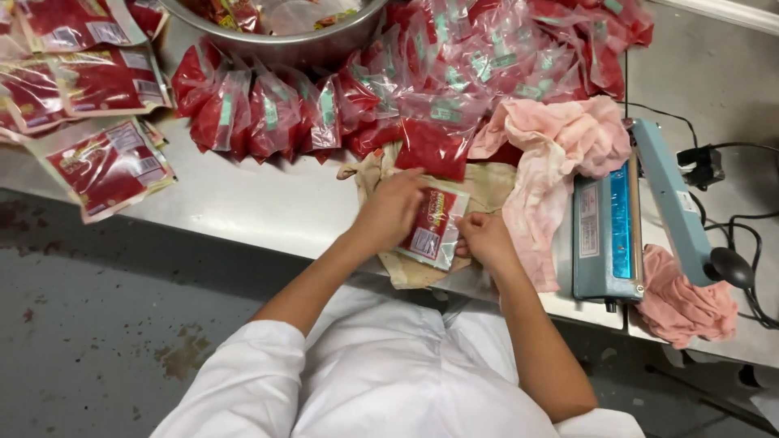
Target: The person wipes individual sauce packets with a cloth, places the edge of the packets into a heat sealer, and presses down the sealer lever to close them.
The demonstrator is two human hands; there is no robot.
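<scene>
Now I am pressing my left hand (pixel 389 207) flat on a red packet (pixel 432 227). My right hand (pixel 484 237) is pinching its edge. Next I think it needs the sealer (pixel 607 235).

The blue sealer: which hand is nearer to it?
Right. The right hand grips the pouch edge, with only the pink cloth between it and the sealer. The left hand lies farther away, across the pouch.
</scene>
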